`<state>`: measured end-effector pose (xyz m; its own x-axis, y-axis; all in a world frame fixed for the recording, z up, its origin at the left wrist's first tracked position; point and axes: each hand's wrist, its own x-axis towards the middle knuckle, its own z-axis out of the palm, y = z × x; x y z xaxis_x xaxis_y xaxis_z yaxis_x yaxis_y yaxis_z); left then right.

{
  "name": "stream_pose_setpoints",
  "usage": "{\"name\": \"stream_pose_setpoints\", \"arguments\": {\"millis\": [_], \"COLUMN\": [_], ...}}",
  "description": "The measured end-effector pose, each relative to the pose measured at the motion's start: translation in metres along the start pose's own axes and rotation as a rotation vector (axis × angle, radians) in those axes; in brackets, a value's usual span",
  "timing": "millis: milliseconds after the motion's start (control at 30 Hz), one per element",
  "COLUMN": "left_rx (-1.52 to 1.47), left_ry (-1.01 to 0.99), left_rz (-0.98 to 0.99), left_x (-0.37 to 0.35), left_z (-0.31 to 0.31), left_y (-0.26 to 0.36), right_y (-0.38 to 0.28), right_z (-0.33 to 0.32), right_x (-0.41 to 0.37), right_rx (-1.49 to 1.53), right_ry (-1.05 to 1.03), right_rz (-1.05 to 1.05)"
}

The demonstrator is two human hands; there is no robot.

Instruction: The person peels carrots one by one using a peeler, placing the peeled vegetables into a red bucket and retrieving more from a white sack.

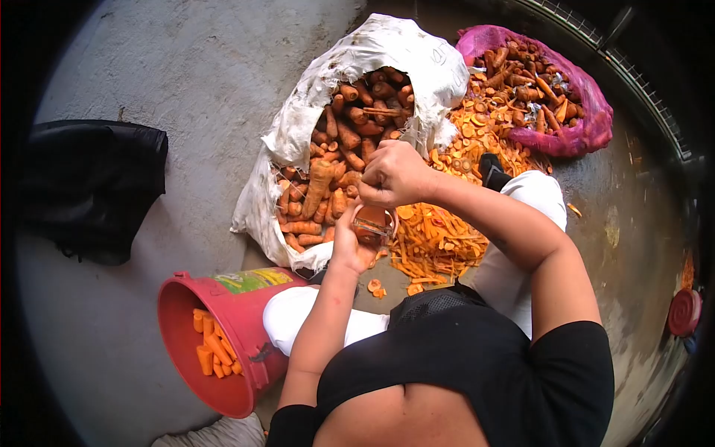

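My left hand [350, 244] is curled around a reddish-brown piece [375, 223] that looks like a carrot, with a pale pinkish rim and a shiny strip across it. My right hand [398, 175] is closed just above, its fingers bent down toward that piece; what it grips is hidden. Behind both hands, unpeeled carrots [350, 138] fill an open white sack [294, 123]. Orange peelings [436, 246] lie heaped on the floor to the right of my left hand.
A red bucket [179, 343] lies tilted at lower left, with peeled carrots [216, 346] inside. A pink mesh sack [592, 112] of carrots and scraps stands at upper right. Black cloth [97, 186] is at far left. A round red object [684, 313] sits at the right edge.
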<state>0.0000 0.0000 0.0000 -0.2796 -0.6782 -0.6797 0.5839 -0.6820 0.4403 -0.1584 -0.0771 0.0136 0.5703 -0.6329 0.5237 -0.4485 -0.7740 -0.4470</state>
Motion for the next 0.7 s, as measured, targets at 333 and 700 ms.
{"name": "stream_pose_setpoints", "arguments": {"millis": [333,700], "left_rx": [0.181,-0.093], "left_ry": [-0.231,-0.022], "left_rz": [-0.030,0.035], "left_x": [-0.012,0.004], "left_z": [-0.001,-0.014], "left_y": [-0.002,0.005], "right_y": [0.080,0.013], "right_z": [-0.037,-0.004], "right_x": [0.006,0.009], "right_rx": [-0.558,0.041], "right_ry": [0.242,0.143], "right_rz": [0.417,0.096]}}
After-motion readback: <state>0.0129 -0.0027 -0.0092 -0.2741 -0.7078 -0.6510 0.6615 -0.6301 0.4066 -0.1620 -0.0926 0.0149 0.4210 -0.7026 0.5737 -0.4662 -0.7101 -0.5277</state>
